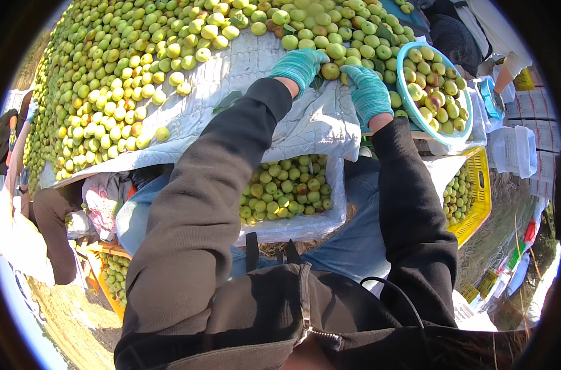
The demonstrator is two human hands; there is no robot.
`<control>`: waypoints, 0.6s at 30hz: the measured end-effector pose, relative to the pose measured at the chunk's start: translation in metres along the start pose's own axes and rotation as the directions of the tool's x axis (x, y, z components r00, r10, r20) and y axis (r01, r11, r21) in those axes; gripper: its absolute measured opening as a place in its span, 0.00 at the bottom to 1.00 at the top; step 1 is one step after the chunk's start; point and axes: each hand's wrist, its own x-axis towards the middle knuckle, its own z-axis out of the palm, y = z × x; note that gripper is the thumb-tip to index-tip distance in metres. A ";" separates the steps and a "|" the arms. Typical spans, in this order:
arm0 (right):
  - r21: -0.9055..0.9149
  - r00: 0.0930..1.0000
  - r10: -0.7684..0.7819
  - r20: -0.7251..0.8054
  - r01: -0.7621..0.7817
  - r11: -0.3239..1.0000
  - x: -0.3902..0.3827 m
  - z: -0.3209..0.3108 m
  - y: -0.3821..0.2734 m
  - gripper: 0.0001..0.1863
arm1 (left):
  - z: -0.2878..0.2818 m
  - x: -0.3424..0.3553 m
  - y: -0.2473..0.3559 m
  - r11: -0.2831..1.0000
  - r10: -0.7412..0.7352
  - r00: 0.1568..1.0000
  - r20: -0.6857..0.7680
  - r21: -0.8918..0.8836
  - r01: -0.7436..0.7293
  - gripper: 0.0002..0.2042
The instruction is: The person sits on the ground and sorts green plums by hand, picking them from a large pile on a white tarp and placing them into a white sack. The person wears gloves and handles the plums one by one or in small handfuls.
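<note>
A large heap of small round green fruits (123,80), some blushed reddish brown, covers the far part of a pale quilted cloth (231,68). Both my hands wear teal knit gloves and meet at the heap's near edge. My left hand (299,65) has its fingers bent and pressed together, pointing right. Close by on the right, my right hand (368,94) has its fingers curled in toward the left one. A brownish-green fruit (330,72) sits between the fingertips of both hands. What either hand grips is hidden by the gloves. A green leaf (317,81) lies just below.
Right of my right hand stands a light-blue round basket (468,117) full of fruits. A plastic-lined crate (337,191) of fruits is between my knees. A yellow crate (483,197) with fruits stands at right. Another person's legs (55,228) are at left; a person's arm (511,68) shows far right.
</note>
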 end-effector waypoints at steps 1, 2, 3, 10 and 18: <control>-0.023 0.996 -0.085 -0.010 0.085 0.996 0.007 0.011 -0.004 0.17 | 0.010 0.014 0.001 0.992 0.060 0.998 -0.022 0.114 -0.057 0.12; -0.093 0.997 -0.049 0.067 0.056 0.994 0.012 0.018 -0.009 0.20 | 0.016 0.032 0.004 0.992 -0.117 0.990 0.079 0.046 0.114 0.19; -0.100 0.996 -0.034 0.083 0.042 0.994 0.014 0.022 -0.013 0.21 | 0.019 0.040 0.003 0.980 -0.047 0.998 0.028 0.197 0.041 0.22; 0.113 0.882 0.177 0.438 -0.249 0.962 0.026 0.005 -0.012 0.29 | 0.002 0.094 0.017 0.894 -0.126 0.939 0.320 0.447 -0.032 0.38; 0.285 0.806 0.023 0.592 -0.236 0.929 0.028 -0.013 -0.016 0.31 | 0.008 0.086 0.030 0.840 -0.078 0.928 0.365 0.525 -0.136 0.31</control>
